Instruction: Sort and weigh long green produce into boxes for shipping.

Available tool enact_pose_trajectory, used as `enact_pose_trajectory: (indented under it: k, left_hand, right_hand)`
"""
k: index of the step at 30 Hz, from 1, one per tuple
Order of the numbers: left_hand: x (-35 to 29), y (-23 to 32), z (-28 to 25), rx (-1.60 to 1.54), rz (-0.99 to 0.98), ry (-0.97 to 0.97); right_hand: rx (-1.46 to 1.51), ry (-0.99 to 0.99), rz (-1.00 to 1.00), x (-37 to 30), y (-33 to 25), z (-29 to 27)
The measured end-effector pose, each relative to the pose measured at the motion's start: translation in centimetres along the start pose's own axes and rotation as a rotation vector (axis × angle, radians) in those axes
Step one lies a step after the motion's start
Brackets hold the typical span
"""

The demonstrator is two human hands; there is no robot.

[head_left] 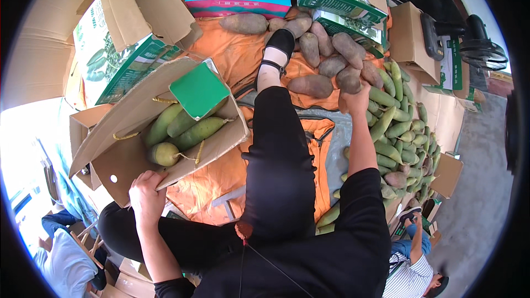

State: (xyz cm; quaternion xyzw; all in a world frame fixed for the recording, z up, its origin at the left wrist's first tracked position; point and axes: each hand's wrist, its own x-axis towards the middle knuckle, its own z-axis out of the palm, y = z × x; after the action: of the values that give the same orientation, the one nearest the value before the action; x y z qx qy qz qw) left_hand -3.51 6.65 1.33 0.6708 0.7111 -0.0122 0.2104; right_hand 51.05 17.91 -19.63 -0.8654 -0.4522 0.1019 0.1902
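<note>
At the left, an open cardboard box point(124, 171) leans towards me, its side edge pinched in my left hand point(148, 194). Several green radishes point(200, 132) lie inside it, with a flat green card or flap point(199, 89) over part of them. My right hand point(354, 99) is stretched forward, its fingers closed round the near end of a purplish-brown radish point(348, 80). That radish lies at the edge of a group of similar purplish-brown radishes point(310, 85). My fingertips are partly hidden behind it.
A large heap of green radishes point(406, 132) spreads to the right. Printed cartons point(237, 3) stand at the back, and another open carton point(130, 55) at the back left. My black-shoed foot point(279, 49) rests on the orange cloth point(215, 182). Other people point(414, 265) sit lower right and lower left.
</note>
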Motion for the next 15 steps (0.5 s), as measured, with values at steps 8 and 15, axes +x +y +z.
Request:
enact_pose_trajectory:
  k: [8,15]
  left_hand:
    - [0.8,1.2,0.2,-0.092,0.029,-0.01]
    - [-0.1,0.3,0.1,-0.029,0.018,-0.057]
  right_hand:
    - [0.125,0.13,-0.054,-3.2,9.3,3.3]
    - [-0.17,-0.299,0.169,-11.8,9.3,-0.8]
